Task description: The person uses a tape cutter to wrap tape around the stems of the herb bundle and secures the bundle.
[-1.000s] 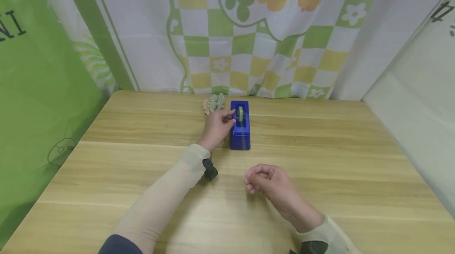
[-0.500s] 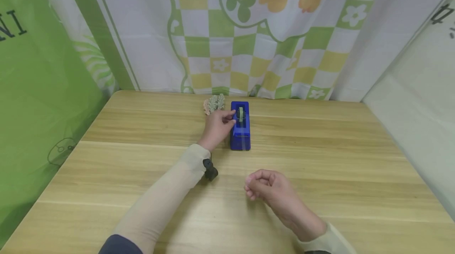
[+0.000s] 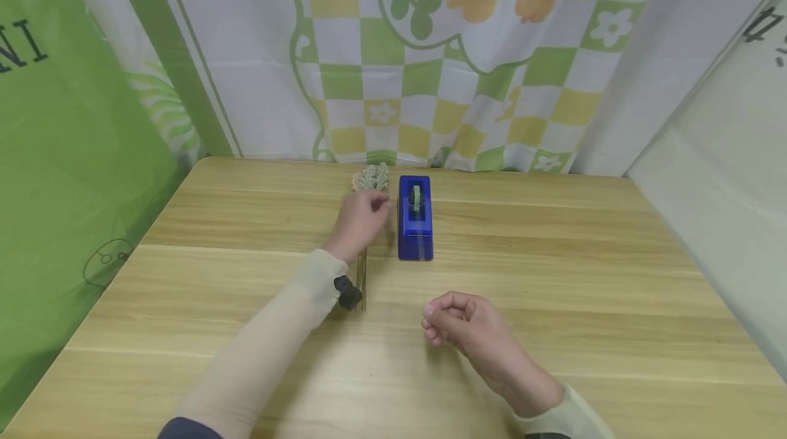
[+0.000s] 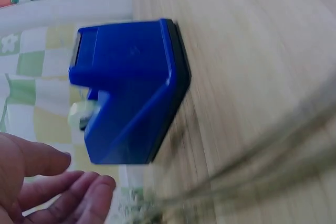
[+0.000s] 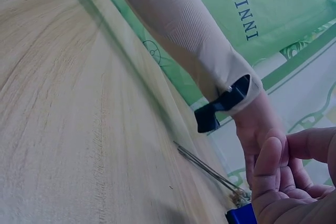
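My left hand [image 3: 359,220] hovers over a bunch of artificial flowers [image 3: 374,176]. Its fingers bend loosely with nothing between them, and it hides the upper stems. To its right, a blue tape dispenser [image 3: 415,246] stands upright on the table, a gap from the fingers. The left wrist view shows this dispenser [image 4: 131,87] side-on, with the thumb and fingers apart below it. Nearer the front, my right hand [image 3: 467,330] pinches thumb against forefinger. A faint clear strip of tape [image 3: 421,248] comes down the dispenser's front in line with that pinch; the held end is barely visible.
The thin flower stems [image 3: 363,282] point toward the front of the wooden table [image 3: 590,275]. A checked curtain [image 3: 424,84] hangs behind its back edge. Green cloth [image 3: 74,173] is on the left, white cloth [image 3: 713,125] on the right.
My left hand has let go of the dispenser and moved left, over the flowers, uncovering more stem. My right hand drew slightly toward the front, then stayed still. The dispenser stands where it was.
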`<state>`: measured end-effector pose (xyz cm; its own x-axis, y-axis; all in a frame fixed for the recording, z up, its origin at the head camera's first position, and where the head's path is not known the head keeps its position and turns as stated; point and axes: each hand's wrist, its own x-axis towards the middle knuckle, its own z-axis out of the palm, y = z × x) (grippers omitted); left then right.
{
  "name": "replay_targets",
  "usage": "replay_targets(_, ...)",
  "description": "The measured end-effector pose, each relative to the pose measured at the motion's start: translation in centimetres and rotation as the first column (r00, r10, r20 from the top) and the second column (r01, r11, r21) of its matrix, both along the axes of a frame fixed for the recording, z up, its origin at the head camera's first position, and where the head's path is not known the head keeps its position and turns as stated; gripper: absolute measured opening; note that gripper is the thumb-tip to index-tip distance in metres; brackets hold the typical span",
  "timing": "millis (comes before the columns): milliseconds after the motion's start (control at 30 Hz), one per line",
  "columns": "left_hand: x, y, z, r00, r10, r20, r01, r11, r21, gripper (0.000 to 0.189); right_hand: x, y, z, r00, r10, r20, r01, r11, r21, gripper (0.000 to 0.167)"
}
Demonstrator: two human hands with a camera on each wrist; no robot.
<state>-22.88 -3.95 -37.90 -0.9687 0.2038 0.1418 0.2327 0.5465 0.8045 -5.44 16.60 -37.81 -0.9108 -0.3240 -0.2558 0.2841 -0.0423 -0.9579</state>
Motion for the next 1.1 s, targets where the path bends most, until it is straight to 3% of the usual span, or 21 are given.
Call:
replay_targets(200,0.5,-2.2,0.0,0.999,0.029,0.033,-0.026,0.997,-0.067,0.022,0.0,0.1,0.2,1.000,-0.014,0.009,0.013,1.000,0.008,0.006)
replay_targets(400,0.9,-3.2,-0.9,0.988,0.014,0.151,0.012,0.985,-0.173,0.054,0.0,0.1,0.2,1.000,-0.008,-0.001,0.008,1.000,0.003,0.006)
replay_targets(567,1.2,-3.3,-1.1,0.969,0.021,0.247,0.031,0.979,-0.204,0.055,0.0,0.1,0.2,1.000,-0.003,-0.006,0.003,1.000,-0.004,0.005)
replay_targets(1100,1.5,-2.5,-1.0,0.974,0.011,0.225,0.054,0.958,-0.280,0.047,0.0,-0.1,0.0,1.000,-0.016,0.012,0.016,1.000,-0.011,0.006)
